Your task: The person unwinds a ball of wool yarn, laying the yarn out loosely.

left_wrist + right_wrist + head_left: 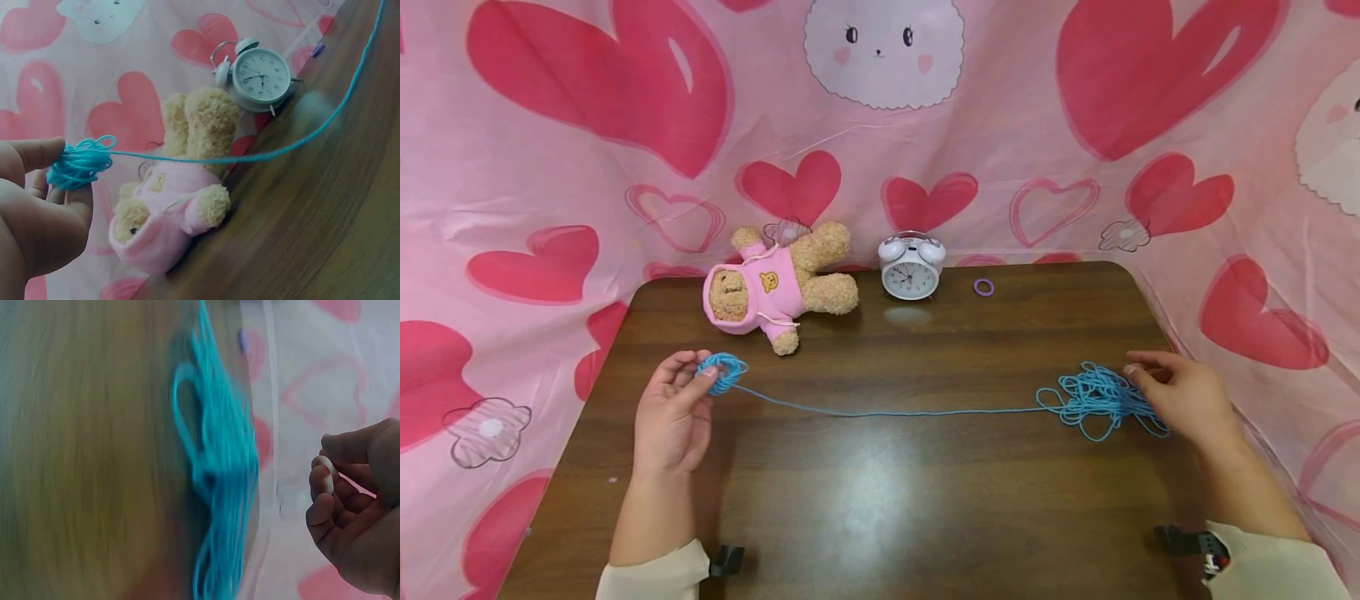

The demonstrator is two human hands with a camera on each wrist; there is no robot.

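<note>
On the left, my left hand [673,412] pinches a small wound bundle of blue cord [722,373] between thumb and fingers, raised above the table. From this bundle a single strand [880,413] stretches across the table to a loose, tangled heap of the same cord [1097,396] on the right. In the left wrist view, thumb and fingers hold the bundle [80,164] from both sides. My right hand [1195,400] hovers at the heap's right edge, fingers loosely bent. The right wrist view shows no cord in the right hand [356,500]; the heap [225,462] appears blurred beside it.
A teddy bear in a pink hoodie [775,283] lies at the table's back left. Beside it stand a white twin-bell alarm clock [911,271] and a small purple ring [983,280]. Pink heart-patterned cloth [865,142] hangs behind and around the brown table [925,500].
</note>
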